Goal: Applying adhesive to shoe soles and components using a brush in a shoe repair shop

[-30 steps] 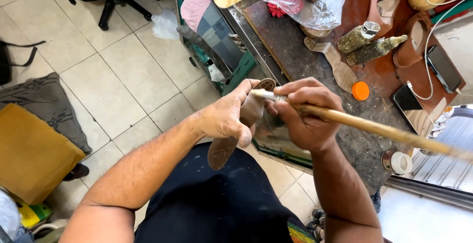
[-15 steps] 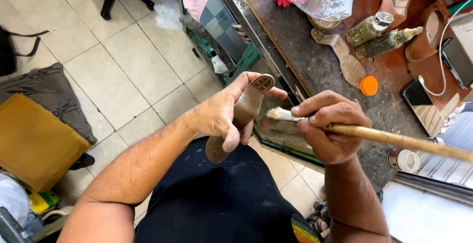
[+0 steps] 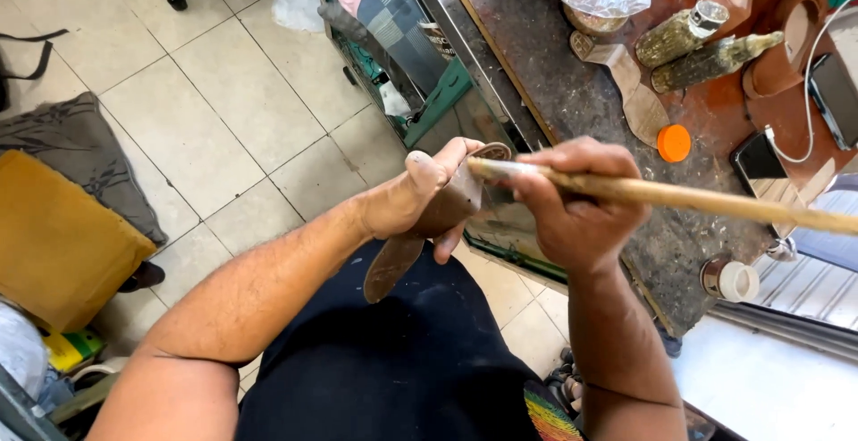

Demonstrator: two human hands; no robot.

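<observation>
The left hand point(image 3: 407, 200) is gripping a brown shoe sole point(image 3: 393, 262) over the person's lap, above the dark trousers point(image 3: 393, 361). Its fingers point(image 3: 451, 244) are curling under and around the upper part of the sole, with the thumb lying along the top edge, so the grasp is closed firmly on the piece. The lower end of the sole is hanging free below the hand, slanting down toward the left, while the upper end is poking out just beyond the thumb near the brush tip. The right hand point(image 3: 572, 218) is closing around a long wooden brush handle point(image 3: 715, 200), with its fingers point(image 3: 536, 195) wrapped tight over the shaft near the front end. The handle is running out to the right edge of the view, nearly level. The pale tip of the brush is meeting the upper end of the sole, right between the two hands, which are almost touching each other. Whether the bristles are pressing on the sole surface cannot be told. Beyond the hands, a stained tabletop point(image 3: 572, 92) is carrying another sole piece point(image 3: 639, 97), two grimy bottles point(image 3: 693, 43), an orange cap point(image 3: 674, 143) and a dark phone point(image 3: 760, 159) on a white cable. A small white-topped jar point(image 3: 731, 280) is sitting at the near edge of the tabletop. A tiled floor point(image 3: 206, 110) is lying to the left.
</observation>
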